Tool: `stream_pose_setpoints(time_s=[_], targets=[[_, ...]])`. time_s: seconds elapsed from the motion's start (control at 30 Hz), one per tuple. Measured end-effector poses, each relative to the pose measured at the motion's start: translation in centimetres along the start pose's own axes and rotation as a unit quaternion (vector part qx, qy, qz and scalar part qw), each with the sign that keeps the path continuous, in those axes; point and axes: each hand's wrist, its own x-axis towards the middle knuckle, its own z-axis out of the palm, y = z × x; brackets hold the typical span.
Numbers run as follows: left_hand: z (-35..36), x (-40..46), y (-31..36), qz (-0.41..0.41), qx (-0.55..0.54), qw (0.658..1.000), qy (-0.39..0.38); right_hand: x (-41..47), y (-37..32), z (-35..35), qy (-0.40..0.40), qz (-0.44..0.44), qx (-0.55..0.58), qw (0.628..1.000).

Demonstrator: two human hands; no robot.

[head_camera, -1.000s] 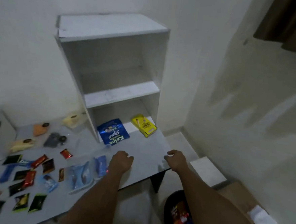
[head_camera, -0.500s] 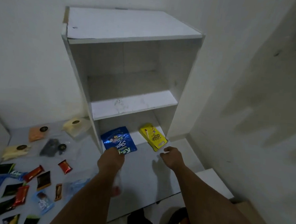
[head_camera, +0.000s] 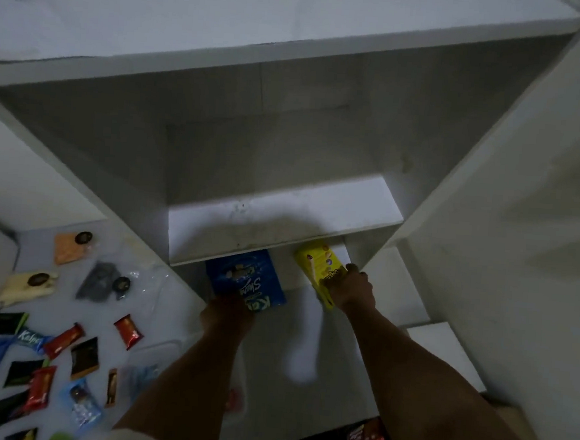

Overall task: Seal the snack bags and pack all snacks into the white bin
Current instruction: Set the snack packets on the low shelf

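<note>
Two hands: left (head_camera: 228, 313) fingers grip blue bag (head_camera: 246, 282), right (head_camera: 350, 287) grip yellow pkt (head_camera: 319, 266).

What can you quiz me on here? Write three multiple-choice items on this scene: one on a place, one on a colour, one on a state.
1. Where does the blue snack bag lie?
A. on top of the shelf unit
B. at the mouth of the shelf unit's bottom compartment
C. on the middle shelf

2. What colour is the pack under the right hand?
A. yellow
B. red
C. green

3. What is the left hand doing?
A. hanging idle at the table edge
B. lying flat on the middle shelf
C. holding the near edge of the blue snack bag

Answers:
1 B: the bag sits on the table under the middle shelf.
2 A: the yellow pack shows plainly beside the fingers.
3 C: the hand is on the bag's near edge, seemingly gripping it, though blur hides the fingers.
</note>
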Motion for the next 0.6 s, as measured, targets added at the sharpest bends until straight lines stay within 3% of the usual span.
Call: stream_pose_setpoints(time_s=[0.2, 0.47, 0.6], targets=[[0.5, 2.3, -0.1, -0.044, 0.015, 0.998, -0.032, 2.0, -0.1, 0.9, -0.025, 0.037, -0.041, 0.998], [1.1, 3.8, 0.0, -0.127, -0.115, 0.985, -0.028, 2.9, -0.2, 1.7, -0.037, 0.053, -0.029, 0.998], [1.3, 4.2, 0.5, -0.142, -0.207, 0.968, 0.016, 3.3, -0.2, 2.3, -0.045, 0.033, -0.005, 0.998]])
